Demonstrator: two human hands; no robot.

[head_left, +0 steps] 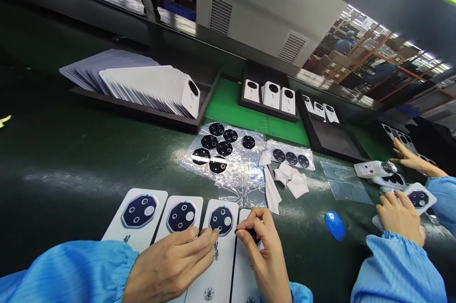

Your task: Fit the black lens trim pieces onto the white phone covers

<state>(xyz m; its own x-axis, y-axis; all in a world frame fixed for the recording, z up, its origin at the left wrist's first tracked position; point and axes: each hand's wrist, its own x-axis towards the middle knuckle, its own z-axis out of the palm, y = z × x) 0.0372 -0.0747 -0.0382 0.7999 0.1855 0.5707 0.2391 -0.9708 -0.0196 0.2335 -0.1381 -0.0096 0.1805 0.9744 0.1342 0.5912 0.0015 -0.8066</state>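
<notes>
far left of the grip: a black tray (149, 113) is seen holding a fanned stack of white back covers (153, 85), well apart from the hands.

just left of the grip: three white covers lie side by side on the dark green bench (64, 165), each already carrying a lens plate: first cover (137, 220), second cover (180, 222), third cover (219, 250). the left hand (171, 265) is laid flat across the second and third, fingers extended, nothing held; the fingertips press just beside the third lens plate (221, 220).

at the grip: the right hand (265, 255) is closed in a pinch, thumb and forefinger on a small dark lens plate (252, 233), held at the top of the fourth cover (245, 269). whether the plate is seated cannot be told; it is mostly hidden by the fingers.

beyond the grip: loose black lens plates on clear film (223, 151), white cloths (285, 182).

right of the grip: a blue oval object (335, 225), then a co-worker's hands (401, 215) on another cover, kept apart.

risks, as judged: the plate could be set down skewed if the fourth cover slides, since it is not pinned by the left hand. fingerprints could be left on the lenses by bare fingertips. the third cover could be nudged by the left hand's pressure.
</notes>
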